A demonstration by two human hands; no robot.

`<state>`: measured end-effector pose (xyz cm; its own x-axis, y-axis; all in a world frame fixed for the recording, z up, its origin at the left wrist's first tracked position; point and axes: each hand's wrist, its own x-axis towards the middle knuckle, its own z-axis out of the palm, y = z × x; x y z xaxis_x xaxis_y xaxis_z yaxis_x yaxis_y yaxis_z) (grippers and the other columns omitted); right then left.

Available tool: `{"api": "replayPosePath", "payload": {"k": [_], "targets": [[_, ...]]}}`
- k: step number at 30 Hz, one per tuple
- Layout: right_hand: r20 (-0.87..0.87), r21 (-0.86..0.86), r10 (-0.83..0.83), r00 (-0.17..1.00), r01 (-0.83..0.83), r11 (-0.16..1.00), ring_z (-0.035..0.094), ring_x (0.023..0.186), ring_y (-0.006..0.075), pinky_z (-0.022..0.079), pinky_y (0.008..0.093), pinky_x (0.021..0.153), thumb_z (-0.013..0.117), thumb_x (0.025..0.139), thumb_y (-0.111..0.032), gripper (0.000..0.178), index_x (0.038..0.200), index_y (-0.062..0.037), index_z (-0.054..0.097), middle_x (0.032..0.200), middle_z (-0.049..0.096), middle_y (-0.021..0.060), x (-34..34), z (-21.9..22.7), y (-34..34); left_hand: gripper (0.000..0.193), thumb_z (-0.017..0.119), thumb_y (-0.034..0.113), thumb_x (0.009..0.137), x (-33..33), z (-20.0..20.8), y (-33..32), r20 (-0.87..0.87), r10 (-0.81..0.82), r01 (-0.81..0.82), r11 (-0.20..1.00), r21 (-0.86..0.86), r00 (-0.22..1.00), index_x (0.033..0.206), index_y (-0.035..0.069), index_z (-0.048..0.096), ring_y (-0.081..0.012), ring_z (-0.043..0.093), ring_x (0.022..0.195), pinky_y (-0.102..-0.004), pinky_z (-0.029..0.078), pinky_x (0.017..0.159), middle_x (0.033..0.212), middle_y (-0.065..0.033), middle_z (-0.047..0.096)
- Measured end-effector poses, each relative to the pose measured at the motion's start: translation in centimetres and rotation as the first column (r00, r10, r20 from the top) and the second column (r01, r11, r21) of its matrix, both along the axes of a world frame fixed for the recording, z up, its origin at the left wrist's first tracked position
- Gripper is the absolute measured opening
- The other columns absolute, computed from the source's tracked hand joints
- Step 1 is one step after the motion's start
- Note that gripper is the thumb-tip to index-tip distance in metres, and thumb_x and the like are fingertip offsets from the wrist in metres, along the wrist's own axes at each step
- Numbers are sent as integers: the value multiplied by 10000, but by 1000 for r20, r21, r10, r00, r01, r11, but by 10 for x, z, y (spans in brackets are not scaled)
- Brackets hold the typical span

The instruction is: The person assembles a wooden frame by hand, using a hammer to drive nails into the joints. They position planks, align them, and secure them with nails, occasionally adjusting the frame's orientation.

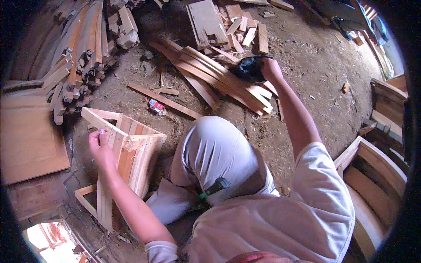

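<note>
My left hand (101, 147) is raised beside a slatted wooden crate (140, 162), its thumb and fingertips pinched together near the top rim. Whatever they hold, if anything, is too small to make out. Far out in front, my right arm stretches to a crumpled black plastic bag (251, 69) at the end of some loose boards. There my right hand (271, 70) grips the bag's right side with curled fingers, partly hidden by it. Across my lap lies a dark object with a green part (215, 186), its kind unclear.
Several long planks (219, 79) lie on the dirt floor ahead, with wood offcuts (245, 28) behind. Stacked timber strips (83, 48) stand at the left above a plywood sheet (35, 136). A small red-and-white packet (156, 107) lies near the crate. Curved wooden pieces (377, 175) stand at the right.
</note>
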<state>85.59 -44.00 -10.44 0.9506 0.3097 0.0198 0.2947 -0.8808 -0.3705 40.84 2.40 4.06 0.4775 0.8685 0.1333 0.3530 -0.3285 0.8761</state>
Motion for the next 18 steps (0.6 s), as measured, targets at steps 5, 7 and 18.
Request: {"api": "replayPosePath", "payload": {"k": [5, 7, 18], "targets": [[3, -246, 17, 1000, -15, 969, 720, 940, 394, 587, 507, 794, 544, 913, -139, 217, 1005, -77, 730, 976, 731, 216, 5, -31, 10, 148, 555, 142, 1050, -4, 0, 3, -96, 22, -16, 998, 61, 995, 1091, 6, 595, -160, 595, 979, -321, 470, 938, 1036, -71, 659], [16, -224, 12, 1000, -8, 974, 722, 907, 405, 592, 504, 771, 538, 911, -150, 225, 947, -50, 736, 952, 733, 209, -3, -29, 14, 167, 557, 157, 1053, -10, -4, 14, -27, 25, -25, 1000, -3, 999, 1105, 4, 597, -157, 592, 973, -322, 470, 933, 1027, -66, 656], [43, 76, -23, 999, 19, 997, 696, 796, 473, 556, 554, 728, 451, 1045, -333, 500, 782, 18, 692, 815, 699, 275, -11, -22, 18, 142, 519, 113, 1053, -16, -20, 24, -69, -11, 21, 989, 145, 998, 1101, -13, 560, -201, 606, 954, -350, 491, 921, 1046, -106, 641]]}}
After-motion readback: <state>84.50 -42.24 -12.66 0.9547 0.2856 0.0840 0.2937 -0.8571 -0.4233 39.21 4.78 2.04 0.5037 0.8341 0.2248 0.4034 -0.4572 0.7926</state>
